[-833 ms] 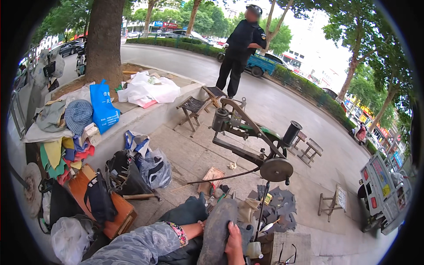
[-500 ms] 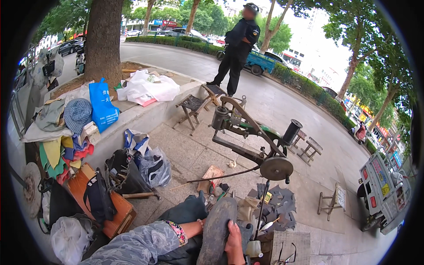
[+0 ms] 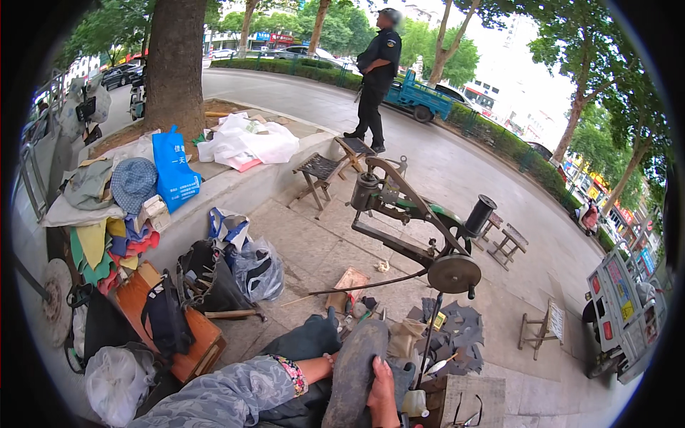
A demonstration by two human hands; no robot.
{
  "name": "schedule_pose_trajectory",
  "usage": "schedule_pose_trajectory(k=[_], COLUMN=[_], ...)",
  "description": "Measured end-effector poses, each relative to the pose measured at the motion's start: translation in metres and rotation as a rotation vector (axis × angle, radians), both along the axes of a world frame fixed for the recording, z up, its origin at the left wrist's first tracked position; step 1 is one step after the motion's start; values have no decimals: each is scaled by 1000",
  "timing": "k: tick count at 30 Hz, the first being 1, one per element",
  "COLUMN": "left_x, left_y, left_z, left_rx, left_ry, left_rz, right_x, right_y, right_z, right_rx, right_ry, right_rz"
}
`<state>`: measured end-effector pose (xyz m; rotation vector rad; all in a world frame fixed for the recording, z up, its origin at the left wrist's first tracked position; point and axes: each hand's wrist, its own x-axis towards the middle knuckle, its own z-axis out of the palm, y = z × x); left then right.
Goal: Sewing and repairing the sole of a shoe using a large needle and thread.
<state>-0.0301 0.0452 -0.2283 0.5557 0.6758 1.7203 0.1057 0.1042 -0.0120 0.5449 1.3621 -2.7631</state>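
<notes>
Low in front of me I hold a worn shoe (image 3: 354, 371), its dark, dusty sole toward me. My right hand (image 3: 384, 392) is closed on the shoe's right edge, thumb along the side. My left arm, in a grey patterned sleeve with a floral cuff, reaches in behind the sole. Only a sliver of my left hand (image 3: 331, 359) shows there, so its fingers are hidden. Dark cloth lies under my forearms. Just beyond the shoe stands a hand-cranked sewing machine (image 3: 421, 232) with a round wheel. Dark leather scraps (image 3: 460, 332) lie on the paving to the right.
A wooden box (image 3: 347, 285) and small tools lie ahead. To the left are a black tool bag (image 3: 207, 274), a plastic bag (image 3: 258, 269) and an orange-brown wooden case (image 3: 139, 299). Glasses (image 3: 469, 414) rest at lower right. Folding stools (image 3: 319, 171) and a standing person (image 3: 378, 71) are farther off.
The view has shifted slightly, so the scene sits a little farther right. The standing person has moved somewhat left and turned. My grip on the shoe looks the same.
</notes>
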Motion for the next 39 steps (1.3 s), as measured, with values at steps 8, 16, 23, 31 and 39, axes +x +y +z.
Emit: schedule_pose_trajectory(k=[8, 16, 23, 31, 39], left_x=[6, 7, 13, 18, 20], left_y=[-5, 2, -3, -12, -29], left_z=[-7, -3, -8, -65, -99], left_rx=[-17, -5, -30, -100, -121], left_ry=[38, 109, 194, 746, 998], left_rz=[24, 83, 175, 378, 469], right_x=[1, -1, 0, 2, -2], right_y=[-2, 3, -4, 0, 7], right_z=[-2, 1, 2, -14, -22], right_rx=[-11, 38, 65, 77, 2], right_ry=[-15, 29, 47, 37, 87], right_rz=[19, 17, -33, -66, 6])
